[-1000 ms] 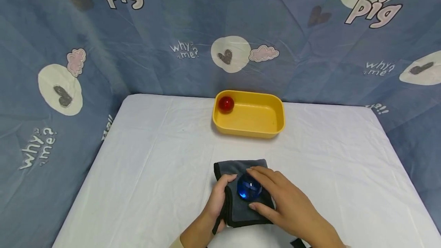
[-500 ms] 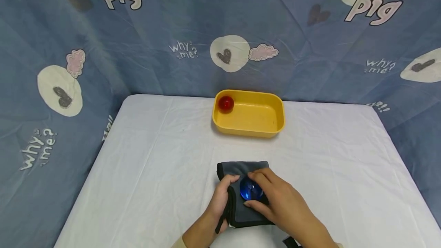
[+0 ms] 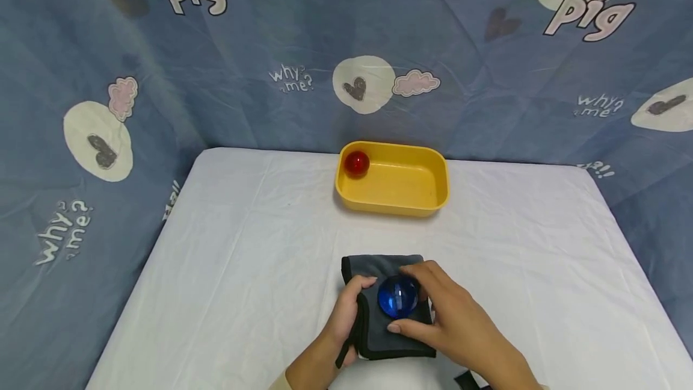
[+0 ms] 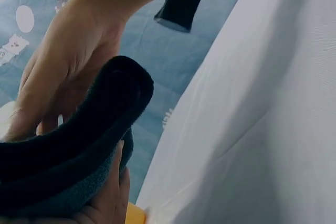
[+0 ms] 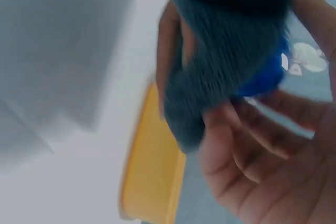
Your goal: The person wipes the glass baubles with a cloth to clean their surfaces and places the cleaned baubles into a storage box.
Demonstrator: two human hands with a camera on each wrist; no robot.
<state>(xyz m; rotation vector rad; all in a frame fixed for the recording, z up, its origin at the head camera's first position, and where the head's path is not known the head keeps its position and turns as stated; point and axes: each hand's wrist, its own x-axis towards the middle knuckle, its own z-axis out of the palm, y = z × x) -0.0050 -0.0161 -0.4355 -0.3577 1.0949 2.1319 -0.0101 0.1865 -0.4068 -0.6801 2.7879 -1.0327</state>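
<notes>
In the head view a folded dark grey cloth (image 3: 379, 337) with black edging is held above the near middle of the table. My left hand (image 3: 344, 312) grips its left side, thumb on top and fingers beneath; those fingers also show under the fold in the left wrist view. A clear blue ball (image 3: 397, 297) lies on top of the cloth. My right hand (image 3: 455, 318) curves round the ball from the right, fingers at its far side and thumb close to its near edge. In the right wrist view the cloth (image 5: 226, 51) partly hides the ball (image 5: 265, 77).
A yellow tray (image 3: 392, 206) stands at the back of the white-covered table (image 3: 260, 269). A shiny red ball (image 3: 357, 164) sits in its left end. Behind and beside the table hangs a blue printed curtain (image 3: 303, 29).
My right fingers draw in round the blue ball, then spread a little, the thumb easing away from it. Ball and cloth have shifted slightly right. The left hand keeps its grip on the cloth.
</notes>
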